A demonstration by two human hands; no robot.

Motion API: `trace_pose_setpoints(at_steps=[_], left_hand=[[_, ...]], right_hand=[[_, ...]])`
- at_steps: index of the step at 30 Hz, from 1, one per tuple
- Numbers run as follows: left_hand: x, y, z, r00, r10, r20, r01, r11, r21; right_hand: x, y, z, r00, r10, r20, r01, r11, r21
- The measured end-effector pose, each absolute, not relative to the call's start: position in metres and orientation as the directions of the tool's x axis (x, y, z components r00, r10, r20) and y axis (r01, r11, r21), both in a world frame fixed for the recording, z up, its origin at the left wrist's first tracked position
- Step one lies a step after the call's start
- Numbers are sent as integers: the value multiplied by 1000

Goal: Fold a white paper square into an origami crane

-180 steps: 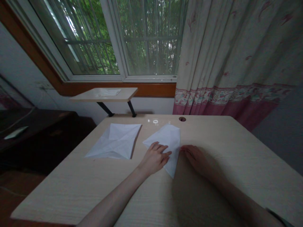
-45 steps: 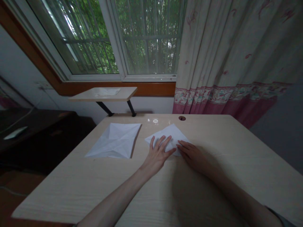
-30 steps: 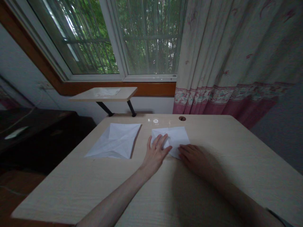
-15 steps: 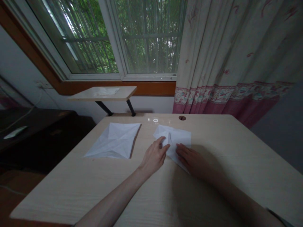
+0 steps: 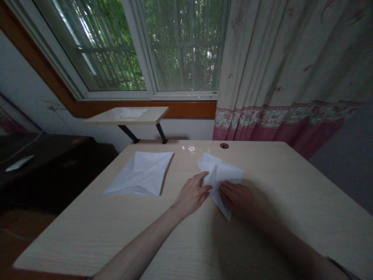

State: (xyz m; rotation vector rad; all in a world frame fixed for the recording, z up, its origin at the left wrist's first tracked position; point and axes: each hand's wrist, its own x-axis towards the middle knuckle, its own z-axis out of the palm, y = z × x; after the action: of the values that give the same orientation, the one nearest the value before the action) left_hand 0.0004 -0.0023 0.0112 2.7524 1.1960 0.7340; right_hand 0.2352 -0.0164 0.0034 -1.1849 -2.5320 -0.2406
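A folded white sheet of paper (image 5: 230, 170) lies on the table right of centre, with a raised crease standing near its middle. At its left edge is my left hand (image 5: 194, 193), thumb and forefinger spread apart and touching the paper. My right hand (image 5: 240, 198) rests with outstretched fingers on the lower right part of the sheet, covering some of it. One corner of the paper points toward me below the hands. Left of my hands, a second white sheet (image 5: 142, 173) lies spread out, marked with crossing creases.
The pale wooden table (image 5: 116, 229) fills the foreground. A small raised shelf (image 5: 151, 115) at its back left carries a crumpled white paper (image 5: 132, 113). A round cable hole (image 5: 224, 146) is near the back edge. Behind hang curtains (image 5: 262, 77) beside a window (image 5: 180, 58).
The folded paper has turned clockwise and shifted slightly right and toward me. Both hands have moved a little along with it. The creased sheet on the left has stayed put.
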Motion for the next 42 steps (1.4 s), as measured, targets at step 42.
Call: trace_pose_setpoints(at_steps=[42], left_hand=[[-1, -1, 15, 446, 791, 420, 787, -569, 236]], right_hand=[[238, -12, 11, -606, 734, 308, 707, 674, -215]])
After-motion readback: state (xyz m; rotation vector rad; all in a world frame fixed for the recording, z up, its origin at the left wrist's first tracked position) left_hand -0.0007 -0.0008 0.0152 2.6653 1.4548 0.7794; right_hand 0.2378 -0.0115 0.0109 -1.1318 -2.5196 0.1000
